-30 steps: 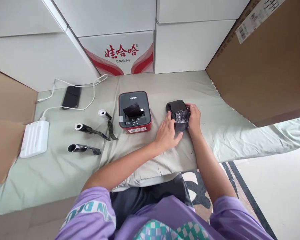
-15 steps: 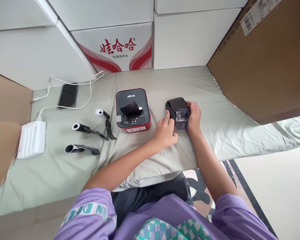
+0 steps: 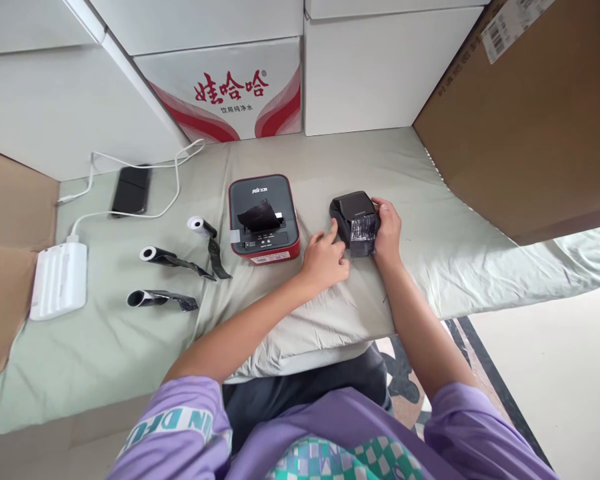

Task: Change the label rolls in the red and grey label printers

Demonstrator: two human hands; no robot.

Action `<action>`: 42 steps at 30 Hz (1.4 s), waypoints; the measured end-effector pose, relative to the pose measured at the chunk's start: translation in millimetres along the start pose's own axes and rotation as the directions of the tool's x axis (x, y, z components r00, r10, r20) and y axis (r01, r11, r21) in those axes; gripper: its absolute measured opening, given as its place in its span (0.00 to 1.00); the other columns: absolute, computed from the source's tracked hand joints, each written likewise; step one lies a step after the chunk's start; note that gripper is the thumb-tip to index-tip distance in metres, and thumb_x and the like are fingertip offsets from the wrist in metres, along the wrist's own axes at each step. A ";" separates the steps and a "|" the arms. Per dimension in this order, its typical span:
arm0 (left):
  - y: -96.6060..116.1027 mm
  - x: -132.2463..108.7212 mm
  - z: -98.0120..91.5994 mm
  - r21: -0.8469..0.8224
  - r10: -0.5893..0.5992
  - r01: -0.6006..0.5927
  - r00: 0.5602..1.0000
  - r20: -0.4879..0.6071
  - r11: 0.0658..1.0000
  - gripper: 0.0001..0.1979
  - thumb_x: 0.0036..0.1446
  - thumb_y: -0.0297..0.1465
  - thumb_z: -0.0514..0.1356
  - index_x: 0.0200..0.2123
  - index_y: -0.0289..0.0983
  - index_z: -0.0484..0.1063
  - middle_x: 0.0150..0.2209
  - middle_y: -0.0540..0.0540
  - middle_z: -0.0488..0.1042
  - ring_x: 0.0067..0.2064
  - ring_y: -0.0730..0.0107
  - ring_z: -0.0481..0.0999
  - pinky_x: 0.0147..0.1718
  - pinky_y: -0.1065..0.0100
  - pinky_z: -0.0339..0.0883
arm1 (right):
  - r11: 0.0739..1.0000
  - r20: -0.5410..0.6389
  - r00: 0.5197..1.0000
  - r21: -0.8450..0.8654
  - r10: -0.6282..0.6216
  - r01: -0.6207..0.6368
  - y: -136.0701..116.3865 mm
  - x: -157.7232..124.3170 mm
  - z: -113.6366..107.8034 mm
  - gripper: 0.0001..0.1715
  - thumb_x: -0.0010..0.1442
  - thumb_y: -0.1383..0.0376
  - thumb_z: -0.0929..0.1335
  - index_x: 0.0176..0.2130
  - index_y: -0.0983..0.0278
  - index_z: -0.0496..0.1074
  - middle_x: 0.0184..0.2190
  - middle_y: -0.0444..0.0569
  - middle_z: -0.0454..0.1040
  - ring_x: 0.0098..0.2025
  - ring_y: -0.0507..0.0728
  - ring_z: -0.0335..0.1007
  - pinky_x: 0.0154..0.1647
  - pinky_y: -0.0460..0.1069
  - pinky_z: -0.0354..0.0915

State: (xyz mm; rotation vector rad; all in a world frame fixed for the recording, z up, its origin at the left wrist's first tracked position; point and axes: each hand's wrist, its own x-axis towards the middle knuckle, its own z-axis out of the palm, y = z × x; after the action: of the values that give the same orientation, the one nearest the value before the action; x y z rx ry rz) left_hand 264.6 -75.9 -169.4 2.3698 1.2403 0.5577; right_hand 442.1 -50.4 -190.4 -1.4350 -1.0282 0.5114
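A small black printer (image 3: 353, 208) lies on the cloth-covered surface, with a shiny dark strip of paper (image 3: 363, 235) hanging from its front. My right hand (image 3: 389, 235) is wrapped round its right side, thumb and fingers partly hidden behind it. My left hand (image 3: 324, 259) is at its near left corner, holding nothing. The index finger there is stretched towards the printer's side, seemingly touching it; the other fingers are loosely bent. Just left stands a larger red and black printer (image 3: 265, 217) with a piece of black paper (image 3: 260, 215) sticking up from its slot.
Several paper rolls with blackened tails, among them one roll (image 3: 151, 254), lie left of the red printer. Farther left are a phone (image 3: 131, 191), a white cable (image 3: 177, 180) and a white charger block (image 3: 59, 280). White boxes (image 3: 365, 73) line the back; a cardboard box (image 3: 535, 133) stands right.
My left hand has drawn back slightly to the left, its index finger lower on the small printer's side. My right hand keeps its hold. The view has shifted a little.
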 end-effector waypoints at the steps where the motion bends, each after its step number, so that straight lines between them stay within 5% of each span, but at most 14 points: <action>1: -0.2 0.0 0.8 -0.003 0.002 -0.002 1.000 -0.003 1.000 0.08 0.52 0.24 0.63 0.24 0.41 0.71 0.74 0.44 0.63 0.58 0.51 0.80 0.68 0.48 0.66 | 1.000 0.007 1.000 -0.008 -0.007 0.007 -0.2 0.2 0.0 0.31 0.69 0.41 0.61 0.48 0.60 0.78 0.47 0.51 0.82 0.52 0.61 0.77 0.58 0.57 0.69; 13: -3.1 4.3 -3.1 0.010 -0.012 0.012 1.000 -0.006 1.000 0.07 0.53 0.24 0.63 0.25 0.41 0.75 0.70 0.43 0.70 0.52 0.53 0.83 0.66 0.48 0.68 | 0.999 0.019 0.999 -0.013 -0.030 0.030 -6.0 0.1 1.3 0.28 0.69 0.45 0.61 0.45 0.61 0.79 0.46 0.52 0.83 0.51 0.61 0.77 0.57 0.56 0.70; 17: -8.4 8.8 -2.8 0.004 -0.035 0.035 0.999 -0.003 0.999 0.09 0.52 0.23 0.62 0.22 0.41 0.72 0.67 0.44 0.74 0.44 0.56 0.84 0.61 0.52 0.73 | 1.000 0.005 1.000 -0.008 -0.024 0.024 -8.2 0.6 2.3 0.24 0.68 0.50 0.61 0.44 0.61 0.79 0.46 0.52 0.82 0.51 0.61 0.77 0.59 0.56 0.69; 23: -12.0 8.6 1.0 -0.025 -0.023 0.022 0.999 -0.041 0.999 0.11 0.52 0.23 0.62 0.21 0.42 0.68 0.68 0.46 0.72 0.45 0.56 0.84 0.61 0.52 0.73 | 1.000 -0.004 1.000 -0.003 -0.019 0.019 -10.8 1.8 2.4 0.21 0.67 0.55 0.61 0.43 0.61 0.79 0.44 0.51 0.83 0.51 0.61 0.77 0.59 0.56 0.69; 31: -12.9 7.3 2.1 -0.088 -0.027 0.020 0.997 -0.078 0.996 0.13 0.52 0.20 0.60 0.22 0.43 0.65 0.68 0.47 0.72 0.47 0.57 0.84 0.61 0.52 0.72 | 0.997 0.072 0.996 -0.059 -0.052 0.057 -13.7 12.1 -4.5 0.26 0.69 0.51 0.60 0.48 0.59 0.81 0.56 0.51 0.80 0.61 0.60 0.73 0.67 0.58 0.65; 36: -13.2 6.2 3.0 -0.097 -0.002 -0.009 0.995 -0.105 0.995 0.15 0.52 0.20 0.60 0.21 0.43 0.61 0.69 0.48 0.71 0.47 0.58 0.84 0.62 0.53 0.71 | 0.995 0.122 0.988 -0.008 0.099 -0.099 -10.7 21.4 -11.6 0.31 0.68 0.45 0.60 0.54 0.56 0.80 0.59 0.48 0.78 0.56 0.61 0.75 0.58 0.58 0.71; 42: -14.2 5.6 4.1 -0.068 0.005 -0.012 0.995 -0.104 0.998 0.14 0.54 0.21 0.60 0.23 0.43 0.64 0.71 0.49 0.68 0.50 0.57 0.83 0.62 0.51 0.70 | 0.993 0.226 0.967 -0.020 0.117 -0.116 -27.6 40.5 -19.2 0.29 0.66 0.46 0.65 0.56 0.57 0.79 0.56 0.50 0.82 0.54 0.62 0.77 0.54 0.58 0.73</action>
State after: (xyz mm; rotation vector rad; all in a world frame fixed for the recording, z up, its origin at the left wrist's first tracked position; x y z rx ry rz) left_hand 260.1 -64.5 -179.4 2.3159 1.2347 0.7230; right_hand 470.4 -31.5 -150.3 -1.4723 -1.1302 0.7727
